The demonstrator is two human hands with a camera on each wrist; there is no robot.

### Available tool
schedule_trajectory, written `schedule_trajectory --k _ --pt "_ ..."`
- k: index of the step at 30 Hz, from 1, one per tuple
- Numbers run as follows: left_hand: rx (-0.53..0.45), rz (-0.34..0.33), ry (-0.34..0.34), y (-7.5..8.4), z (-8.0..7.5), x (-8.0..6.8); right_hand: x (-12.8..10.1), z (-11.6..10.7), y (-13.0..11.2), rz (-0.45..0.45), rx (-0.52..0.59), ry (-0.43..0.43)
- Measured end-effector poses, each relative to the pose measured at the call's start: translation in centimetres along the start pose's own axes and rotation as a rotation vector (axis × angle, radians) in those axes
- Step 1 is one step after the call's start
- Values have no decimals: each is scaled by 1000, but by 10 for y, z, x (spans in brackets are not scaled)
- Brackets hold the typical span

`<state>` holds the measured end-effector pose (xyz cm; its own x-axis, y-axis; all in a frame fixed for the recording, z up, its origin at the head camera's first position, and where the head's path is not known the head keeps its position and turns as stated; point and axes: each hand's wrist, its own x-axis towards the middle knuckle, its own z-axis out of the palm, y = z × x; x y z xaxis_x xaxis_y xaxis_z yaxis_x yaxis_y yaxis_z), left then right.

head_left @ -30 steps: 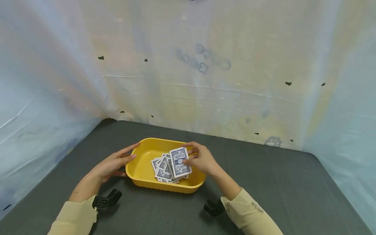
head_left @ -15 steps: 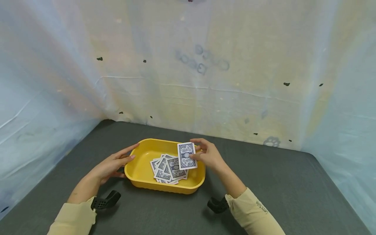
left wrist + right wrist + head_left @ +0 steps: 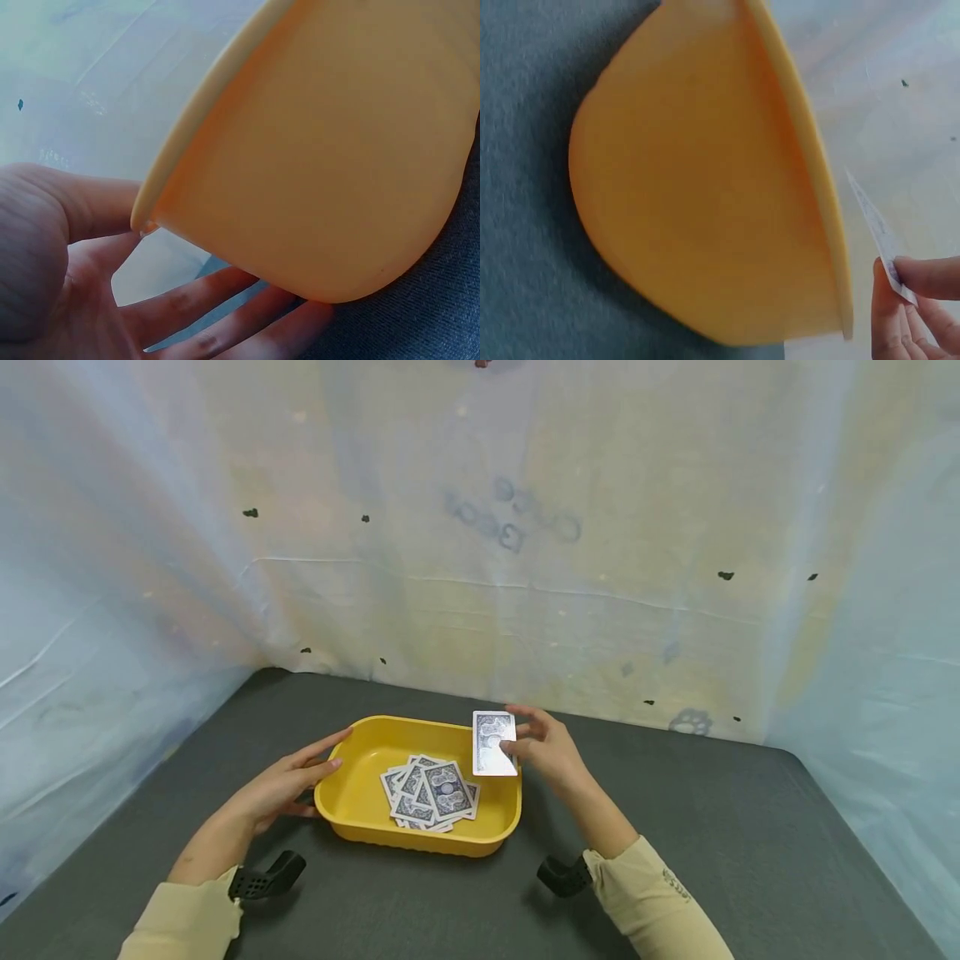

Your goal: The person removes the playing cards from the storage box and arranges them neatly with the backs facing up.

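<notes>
In the head view, my right hand [image 3: 551, 752] pinches a blue-backed playing card [image 3: 493, 747] between thumb and fingers above the right end of a yellow plastic tray [image 3: 352, 810]. The card's back catches a bright glare; edge-on, it shows in the right wrist view as a thin playing card [image 3: 874, 229] beside the rim. A loose pile of playing cards [image 3: 431, 795], backs up, lies inside the tray. At the tray's left end, my left hand [image 3: 281, 789] holds the rim, its thumb at the edge and other fingers against the outer wall, as the left wrist view shows.
The tray stands on a dark grey table [image 3: 675, 843]. Behind and at both sides hangs a pale, patterned curtain [image 3: 600, 527]. Black wrist mounts [image 3: 267, 875] stick out from both wrists near the tabletop.
My right hand has moved right and away from me with the pinched card, and one card now lies on top of the pile. The left hand stays at the tray's end.
</notes>
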<state>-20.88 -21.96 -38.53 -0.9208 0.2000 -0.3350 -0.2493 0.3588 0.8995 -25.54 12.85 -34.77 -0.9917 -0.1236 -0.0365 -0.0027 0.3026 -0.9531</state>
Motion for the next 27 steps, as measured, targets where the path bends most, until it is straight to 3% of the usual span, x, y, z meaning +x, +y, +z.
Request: schedule_trajectory --k 11,27 --pt "-17 15 -1 2 0 -4 11 -17 8 23 48 56" --pt "-17 24 -9 1 0 -3 24 -37 20 80 31 117"
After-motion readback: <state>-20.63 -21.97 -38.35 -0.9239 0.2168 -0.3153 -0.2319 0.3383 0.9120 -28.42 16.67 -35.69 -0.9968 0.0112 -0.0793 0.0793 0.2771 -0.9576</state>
